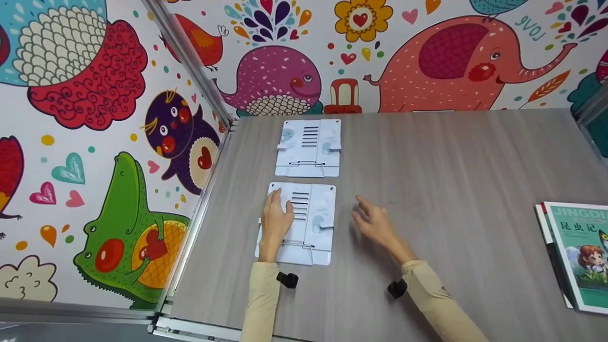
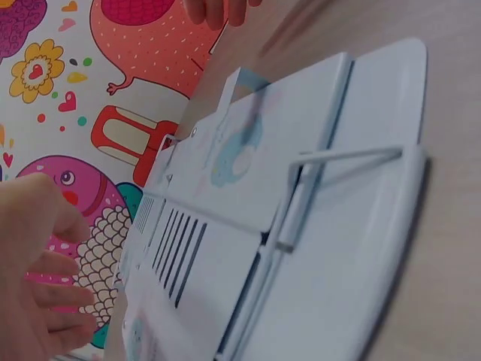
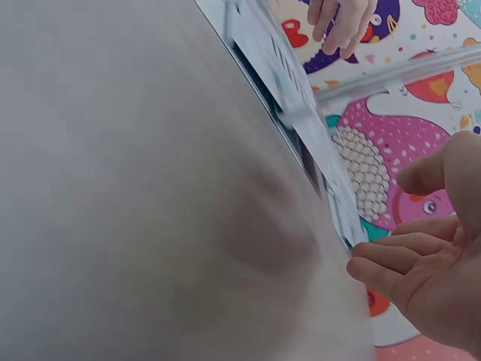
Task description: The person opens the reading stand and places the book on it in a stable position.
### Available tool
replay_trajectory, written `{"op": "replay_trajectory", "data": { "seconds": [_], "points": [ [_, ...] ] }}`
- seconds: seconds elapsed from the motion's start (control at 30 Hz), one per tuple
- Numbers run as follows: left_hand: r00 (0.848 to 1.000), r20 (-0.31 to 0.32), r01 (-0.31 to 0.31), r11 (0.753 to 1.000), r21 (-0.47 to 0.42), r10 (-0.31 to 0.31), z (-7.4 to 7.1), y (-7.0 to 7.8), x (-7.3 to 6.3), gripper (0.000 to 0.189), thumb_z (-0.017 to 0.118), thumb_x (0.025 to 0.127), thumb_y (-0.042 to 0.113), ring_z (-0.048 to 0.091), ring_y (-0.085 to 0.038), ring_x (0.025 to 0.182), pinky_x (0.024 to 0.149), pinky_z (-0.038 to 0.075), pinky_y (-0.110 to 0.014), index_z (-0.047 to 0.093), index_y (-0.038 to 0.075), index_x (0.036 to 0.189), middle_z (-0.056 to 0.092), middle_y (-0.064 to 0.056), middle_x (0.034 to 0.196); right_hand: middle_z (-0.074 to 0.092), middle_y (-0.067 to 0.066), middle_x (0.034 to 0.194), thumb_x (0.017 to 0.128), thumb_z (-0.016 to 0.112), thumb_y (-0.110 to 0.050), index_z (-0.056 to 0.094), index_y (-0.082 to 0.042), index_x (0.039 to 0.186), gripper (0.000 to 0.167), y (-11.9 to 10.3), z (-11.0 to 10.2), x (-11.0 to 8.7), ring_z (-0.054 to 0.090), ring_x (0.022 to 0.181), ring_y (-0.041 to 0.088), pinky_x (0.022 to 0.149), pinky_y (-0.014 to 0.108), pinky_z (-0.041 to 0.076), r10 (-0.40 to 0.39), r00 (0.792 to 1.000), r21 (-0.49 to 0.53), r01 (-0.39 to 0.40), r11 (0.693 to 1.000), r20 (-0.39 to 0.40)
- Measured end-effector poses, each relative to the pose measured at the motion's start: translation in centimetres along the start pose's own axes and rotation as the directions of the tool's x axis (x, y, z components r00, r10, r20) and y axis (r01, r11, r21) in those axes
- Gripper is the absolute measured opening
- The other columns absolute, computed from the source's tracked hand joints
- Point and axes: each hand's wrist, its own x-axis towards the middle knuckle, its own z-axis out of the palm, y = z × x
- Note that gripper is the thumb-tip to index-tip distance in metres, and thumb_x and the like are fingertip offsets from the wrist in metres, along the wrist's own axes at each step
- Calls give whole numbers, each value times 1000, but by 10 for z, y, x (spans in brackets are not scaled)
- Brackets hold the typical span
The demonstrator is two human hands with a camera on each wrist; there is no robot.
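Two white book stands lie folded flat in a column on the table. The near book stand (image 1: pixel 308 228) has dark slots, side clips and a wire ledge along its front. Over its left part is my left hand (image 1: pixel 276 221), fingers loosely extended, with nothing held. In the left wrist view this hand (image 2: pixel 34 278) shows a gap between its fingers and the stand's surface (image 2: pixel 331 286). To the right of the stand, my right hand (image 1: pixel 377 227) hovers above the bare tabletop, its fingers relaxed and apart from the stand. The far book stand (image 1: pixel 308 147) lies just beyond, touched by neither hand.
Books (image 1: pixel 582 256) with a green cover are stacked at the right edge of the table (image 1: pixel 441 180). A cartoon-printed wall (image 1: pixel 285 80) rises at the back, another at the left, joined by a metal frame rail (image 1: pixel 192 223).
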Motion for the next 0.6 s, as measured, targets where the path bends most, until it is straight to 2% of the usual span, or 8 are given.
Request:
{"op": "replay_trajectory", "data": {
  "seconds": [0.13,0.33,0.47,0.6],
  "points": [
    [997,3,76,996,-35,-76,-5,-16,-4,48,62,96,13,52,-42,134,114,42,-51,54,-5,139,54,-25,142,54,35,139,98,63,-5,48,16,140,49,-4,12,-6,58,126,46,101,51,51,105,989,62,-111,992,101],
    [987,19,159,981,-115,-158,-5,-33,-2,47,61,97,13,51,-42,135,115,40,-51,54,-8,138,55,-26,141,54,31,142,100,60,-6,47,13,142,49,-10,19,-11,56,132,42,107,50,47,218,963,146,-241,959,161],
    [971,33,239,958,-158,-236,-9,-41,-5,44,59,98,13,53,-40,133,114,41,-51,55,-5,137,58,-25,138,55,31,142,100,60,-4,47,14,142,48,-14,28,-12,56,132,42,109,48,47,252,948,190,-288,938,194],
    [956,37,292,938,-186,-291,-14,-51,-15,43,58,99,15,57,-36,127,108,46,-51,56,-1,139,61,-21,135,56,34,138,97,59,2,48,17,139,46,-24,38,-14,57,129,44,107,48,48,240,950,244,-285,927,200]
  ]
}}
